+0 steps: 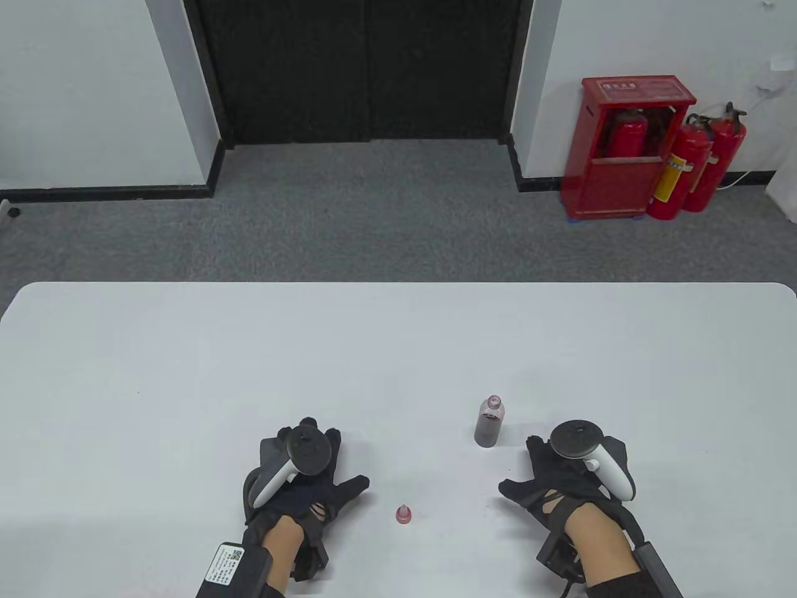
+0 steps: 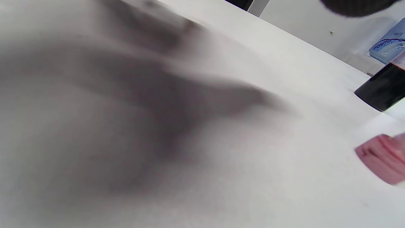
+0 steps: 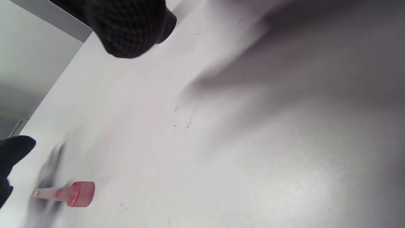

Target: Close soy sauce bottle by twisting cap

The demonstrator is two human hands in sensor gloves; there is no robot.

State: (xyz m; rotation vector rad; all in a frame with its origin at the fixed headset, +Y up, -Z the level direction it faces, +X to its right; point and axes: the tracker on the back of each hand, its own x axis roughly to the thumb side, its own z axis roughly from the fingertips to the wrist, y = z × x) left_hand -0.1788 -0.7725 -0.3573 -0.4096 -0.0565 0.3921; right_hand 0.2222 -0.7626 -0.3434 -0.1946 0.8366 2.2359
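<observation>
A small clear soy sauce bottle (image 1: 489,423) with dark liquid stands upright and uncapped on the white table (image 1: 187,374). Its red pointed cap (image 1: 404,514) stands on the table between my hands, apart from the bottle. My left hand (image 1: 311,473) rests flat on the table, left of the cap, holding nothing. My right hand (image 1: 554,479) rests flat just right of the bottle, holding nothing. The left wrist view shows the bottle's dark base (image 2: 381,88) and the blurred cap (image 2: 383,158). The right wrist view shows the cap (image 3: 68,193) and a gloved fingertip (image 3: 129,28).
The table's far edge (image 1: 398,284) lies well beyond the bottle. Past it are grey carpet, a red extinguisher cabinet (image 1: 622,146) and two extinguishers (image 1: 697,165) by the wall.
</observation>
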